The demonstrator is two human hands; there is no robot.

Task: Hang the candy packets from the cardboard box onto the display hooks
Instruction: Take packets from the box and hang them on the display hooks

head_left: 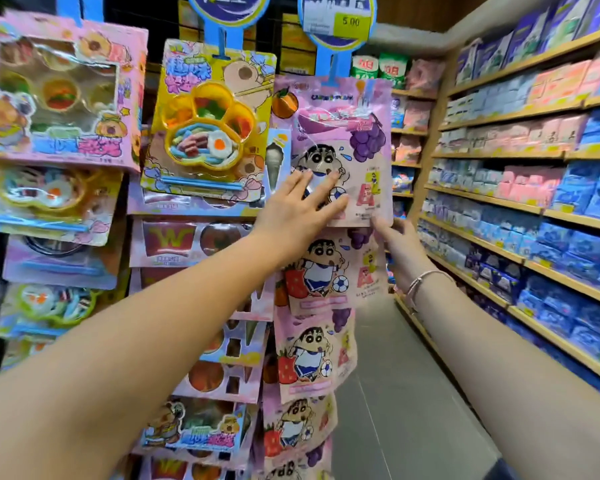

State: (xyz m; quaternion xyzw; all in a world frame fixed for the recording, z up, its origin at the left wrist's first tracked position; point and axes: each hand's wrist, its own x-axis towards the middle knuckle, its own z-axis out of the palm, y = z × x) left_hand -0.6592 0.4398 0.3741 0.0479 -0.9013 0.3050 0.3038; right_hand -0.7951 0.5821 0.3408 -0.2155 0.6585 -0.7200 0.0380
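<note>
Pink foil candy packet hangs with its long axis vertical. Its top edge is tucked behind the blue tag holder, where the hook must be. The hook itself is hidden, so I cannot tell whether the packet's hole is fully seated on it.

The left grip lies on the packet's lower left face, fingers straight and spread, pressing flat and pinching nothing. The right grip sits just below the packet's lower right corner with a fingertip touching the bottom edge. Whether it pinches that corner or only steadies it cannot be told.

Both grips are at the packet's bottom end, and the hook end lies straight above them at the far end of the long axis. The next move likely turns on pushing the packet back along the hook. The left grip, nearer the middle of the face, looks better placed for that.

Below the packet, matching packets hang in a column. No cardboard box is in view.
</note>
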